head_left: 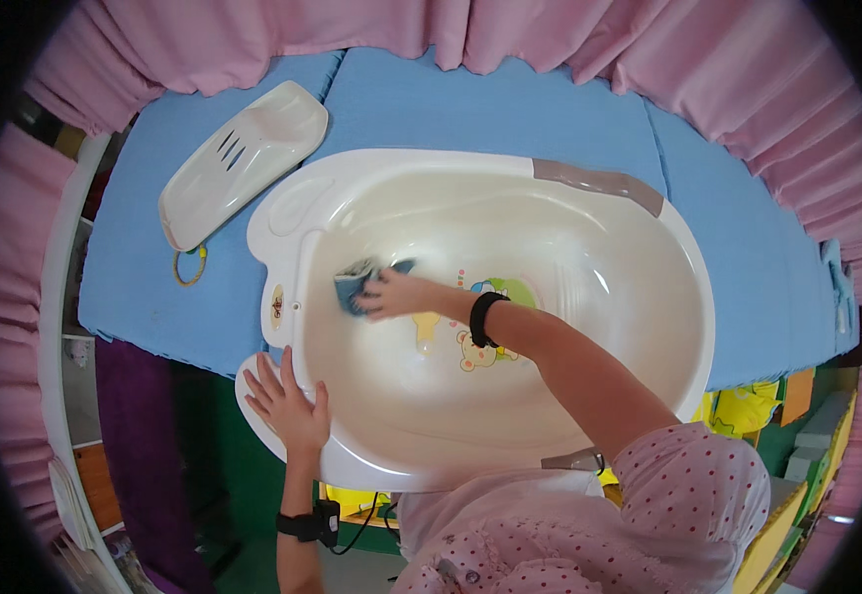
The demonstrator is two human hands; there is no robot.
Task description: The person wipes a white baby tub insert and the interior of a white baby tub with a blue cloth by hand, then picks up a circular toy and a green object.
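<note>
A white baby bathtub with grey-brown grips and cartoon animal stickers on its floor lies in front of me. My right hand reaches across the tub and presses a blue-grey cloth against the inside near its left end. Motion blurs the cloth and fingertips a little. At the tub's near left corner, my left hand rests flat on the rim, its fingers spread and nothing in it.
The tub stands on a blue-covered table. A white slotted bath seat lies at the far left, with a yellowish loop beside it. Pink curtains hang behind. Yellow items show below the table's right side.
</note>
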